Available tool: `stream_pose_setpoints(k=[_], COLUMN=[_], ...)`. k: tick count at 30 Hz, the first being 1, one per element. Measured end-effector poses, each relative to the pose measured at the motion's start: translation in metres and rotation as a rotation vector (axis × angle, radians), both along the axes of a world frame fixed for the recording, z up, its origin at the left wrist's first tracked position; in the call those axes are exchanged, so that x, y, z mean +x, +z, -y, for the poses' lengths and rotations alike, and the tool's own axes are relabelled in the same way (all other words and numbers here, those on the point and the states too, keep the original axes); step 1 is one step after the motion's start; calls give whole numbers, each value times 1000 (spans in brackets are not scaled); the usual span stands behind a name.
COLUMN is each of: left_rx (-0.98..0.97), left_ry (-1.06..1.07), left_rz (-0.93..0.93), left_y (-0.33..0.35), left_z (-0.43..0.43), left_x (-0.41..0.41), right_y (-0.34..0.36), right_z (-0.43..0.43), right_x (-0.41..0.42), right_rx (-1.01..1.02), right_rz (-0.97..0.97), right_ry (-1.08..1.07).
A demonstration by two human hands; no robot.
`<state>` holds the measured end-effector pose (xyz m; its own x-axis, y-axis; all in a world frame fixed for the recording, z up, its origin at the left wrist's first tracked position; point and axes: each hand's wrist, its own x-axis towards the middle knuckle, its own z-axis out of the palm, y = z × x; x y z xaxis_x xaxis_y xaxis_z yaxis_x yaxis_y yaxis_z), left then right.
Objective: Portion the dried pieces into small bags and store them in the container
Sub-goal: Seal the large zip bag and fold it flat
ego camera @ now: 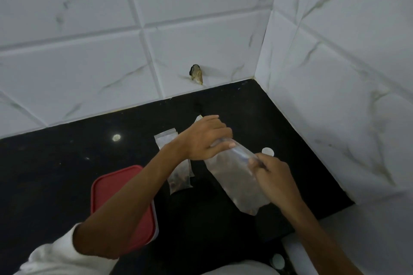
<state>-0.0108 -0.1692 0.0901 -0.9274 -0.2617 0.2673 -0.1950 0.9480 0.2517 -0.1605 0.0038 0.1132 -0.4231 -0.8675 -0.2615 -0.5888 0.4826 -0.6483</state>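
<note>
A large clear plastic bag [234, 183] with brown dried pieces inside hangs above the black counter. My left hand [205, 138] grips its top edge from the left. My right hand [272, 178] pinches the same top edge from the right. A small filled bag [180, 179] with dark pieces lies on the counter under my left forearm. Empty small clear bags [164, 139] lie behind it. The container with a red lid [111, 187] sits at the lower left, partly hidden by my left arm.
The black counter [67, 162] ends at white tiled walls behind and to the right, forming a corner. A small white round disc [267, 151] lies near the right wall. A brown stub [197, 74] sticks out of the back wall.
</note>
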Motion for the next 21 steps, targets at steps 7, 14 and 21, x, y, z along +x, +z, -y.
stream_pose_setpoints(k=[7, 14, 21], left_rx=[-9, 242, 490], left_ry=[100, 361, 495], left_rz=[-33, 101, 304], left_y=[8, 15, -15], left_z=[-15, -81, -124], left_x=[-5, -2, 9], right_y=[10, -9, -48], right_z=[3, -24, -33], right_x=[-25, -41, -34], right_rx=[-112, -476, -233], right_rz=[-191, -430, -218], right_ry=[85, 329, 386])
